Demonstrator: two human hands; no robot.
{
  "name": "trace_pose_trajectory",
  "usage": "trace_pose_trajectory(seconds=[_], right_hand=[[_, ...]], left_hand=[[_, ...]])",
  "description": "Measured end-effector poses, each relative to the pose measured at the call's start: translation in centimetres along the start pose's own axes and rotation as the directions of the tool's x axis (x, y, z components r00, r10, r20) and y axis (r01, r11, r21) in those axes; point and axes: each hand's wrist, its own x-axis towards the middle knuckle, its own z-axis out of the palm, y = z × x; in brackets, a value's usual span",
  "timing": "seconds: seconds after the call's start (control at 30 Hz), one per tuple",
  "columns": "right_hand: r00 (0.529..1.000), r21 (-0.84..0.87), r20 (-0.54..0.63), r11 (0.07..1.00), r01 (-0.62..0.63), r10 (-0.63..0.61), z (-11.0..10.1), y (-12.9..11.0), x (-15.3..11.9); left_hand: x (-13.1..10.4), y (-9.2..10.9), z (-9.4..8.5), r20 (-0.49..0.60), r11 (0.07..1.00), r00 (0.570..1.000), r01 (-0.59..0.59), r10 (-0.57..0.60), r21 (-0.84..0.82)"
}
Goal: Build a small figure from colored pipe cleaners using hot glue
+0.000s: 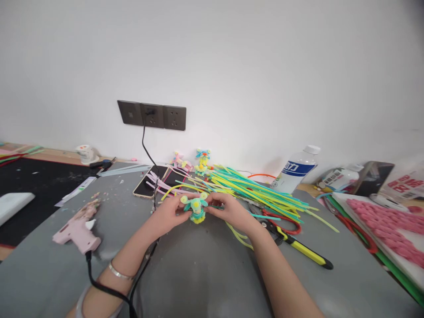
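Note:
Between both hands is a small turquoise and yellow pipe-cleaner figure (197,207) with two round pale yellow pieces on top. My left hand (172,213) pinches it from the left. From the other side, the fingers of my right hand (228,212) close on its right edge. Just behind the hands spreads a pile of yellow and turquoise pipe cleaners (255,190), with lilac pipe cleaners (159,183) to the left. Two finished-looking figures, one pink (180,162) and one yellow and blue (202,161), stand against the wall.
A pink glue gun (77,229) lies at left, its black cord running under my left forearm. Yellow-black pliers (304,249) and red-handled scissors (291,227) lie right. A phone (145,187), a plastic bottle (296,170) and pink braided pieces (387,221) surround the work area.

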Motion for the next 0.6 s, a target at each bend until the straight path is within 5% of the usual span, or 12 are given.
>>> trace_pose_trajectory(seconds=[0.6], right_hand=[[0.999,0.018,-0.012,0.999,0.040,-0.040,-0.02,-0.36,-0.04]], left_hand=[[-0.26,0.23,-0.36,0.093,0.992,0.993,-0.078,0.069,0.098]])
